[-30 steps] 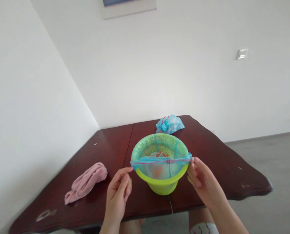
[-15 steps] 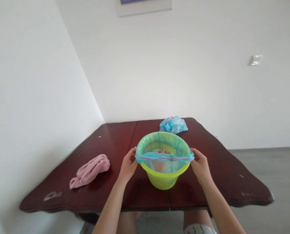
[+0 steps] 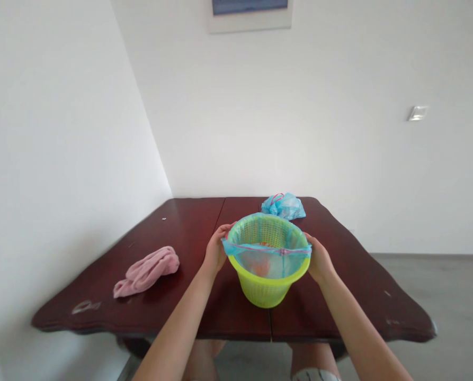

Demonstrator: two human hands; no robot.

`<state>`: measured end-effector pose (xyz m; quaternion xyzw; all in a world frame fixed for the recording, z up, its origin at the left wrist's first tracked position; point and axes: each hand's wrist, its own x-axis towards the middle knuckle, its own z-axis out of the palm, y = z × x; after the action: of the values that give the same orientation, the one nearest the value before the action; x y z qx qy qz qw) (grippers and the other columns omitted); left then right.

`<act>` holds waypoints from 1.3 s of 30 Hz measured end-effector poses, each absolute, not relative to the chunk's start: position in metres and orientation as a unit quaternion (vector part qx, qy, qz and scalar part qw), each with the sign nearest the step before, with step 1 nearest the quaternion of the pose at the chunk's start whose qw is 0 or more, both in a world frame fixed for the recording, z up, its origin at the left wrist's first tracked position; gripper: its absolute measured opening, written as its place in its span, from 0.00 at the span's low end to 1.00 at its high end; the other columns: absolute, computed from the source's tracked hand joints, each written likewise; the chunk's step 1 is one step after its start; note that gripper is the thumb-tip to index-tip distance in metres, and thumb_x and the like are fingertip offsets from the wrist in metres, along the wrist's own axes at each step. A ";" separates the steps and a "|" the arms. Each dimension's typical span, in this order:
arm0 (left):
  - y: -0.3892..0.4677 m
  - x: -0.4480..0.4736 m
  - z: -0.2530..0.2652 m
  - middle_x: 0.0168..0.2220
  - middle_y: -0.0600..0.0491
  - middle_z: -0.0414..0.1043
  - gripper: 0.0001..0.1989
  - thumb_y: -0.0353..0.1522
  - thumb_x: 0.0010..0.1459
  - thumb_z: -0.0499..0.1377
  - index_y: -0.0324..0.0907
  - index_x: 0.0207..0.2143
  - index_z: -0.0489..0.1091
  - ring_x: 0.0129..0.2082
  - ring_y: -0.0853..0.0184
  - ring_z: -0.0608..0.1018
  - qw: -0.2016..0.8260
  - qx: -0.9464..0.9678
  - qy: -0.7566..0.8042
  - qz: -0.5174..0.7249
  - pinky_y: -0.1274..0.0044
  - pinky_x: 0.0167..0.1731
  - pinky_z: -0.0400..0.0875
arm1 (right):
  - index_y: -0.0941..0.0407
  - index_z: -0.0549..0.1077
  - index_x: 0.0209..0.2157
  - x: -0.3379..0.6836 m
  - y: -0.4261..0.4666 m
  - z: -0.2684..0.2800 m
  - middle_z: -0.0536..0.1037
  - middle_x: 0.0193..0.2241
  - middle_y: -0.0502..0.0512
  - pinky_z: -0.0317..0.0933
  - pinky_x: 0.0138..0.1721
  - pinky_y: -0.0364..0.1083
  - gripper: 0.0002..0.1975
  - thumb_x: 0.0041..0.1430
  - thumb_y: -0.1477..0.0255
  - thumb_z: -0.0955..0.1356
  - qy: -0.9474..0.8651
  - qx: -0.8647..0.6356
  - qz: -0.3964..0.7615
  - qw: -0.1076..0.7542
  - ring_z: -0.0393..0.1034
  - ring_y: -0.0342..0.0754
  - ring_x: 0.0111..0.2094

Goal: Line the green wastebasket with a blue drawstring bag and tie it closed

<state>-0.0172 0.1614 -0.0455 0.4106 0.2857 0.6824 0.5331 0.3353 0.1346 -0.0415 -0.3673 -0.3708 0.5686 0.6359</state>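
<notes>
A yellow-green plastic basket (image 3: 265, 293) with slotted sides stands near the front of the dark red table. A thin blue drawstring garbage bag (image 3: 274, 264) lines it, its edge with a pink string stretched across the opening. Something reddish shows blurred through the film. At the basket's left rim my left hand (image 3: 217, 250) has its fingers closed on the bag's edge. On the opposite side my right hand (image 3: 319, 259) grips the same bag, with its fingertips partly hidden behind the rim.
Behind the basket lies a crumpled blue bag (image 3: 284, 205) with a pink string. A folded pink cloth (image 3: 148, 271) rests on the left of the table (image 3: 192, 217). White walls stand behind and to the left.
Both hands have moved a little farther back along the rim. The bag's far edge now lies over the back rim; its near edge still spans the opening.
</notes>
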 end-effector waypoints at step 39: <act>0.063 -0.098 0.060 0.30 0.52 0.78 0.07 0.32 0.60 0.68 0.46 0.28 0.76 0.34 0.60 0.77 0.379 0.677 0.432 0.459 0.74 0.38 0.73 | 0.47 0.83 0.39 0.358 0.032 0.040 0.86 0.34 0.53 0.62 0.43 0.52 0.13 0.80 0.59 0.73 -0.790 -0.470 0.087 0.384 0.78 0.55 0.35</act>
<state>-0.0981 0.0633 0.0598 0.6774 0.4315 0.4594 0.3792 0.3581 0.0317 0.0400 -0.4701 -0.7901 0.0869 0.3837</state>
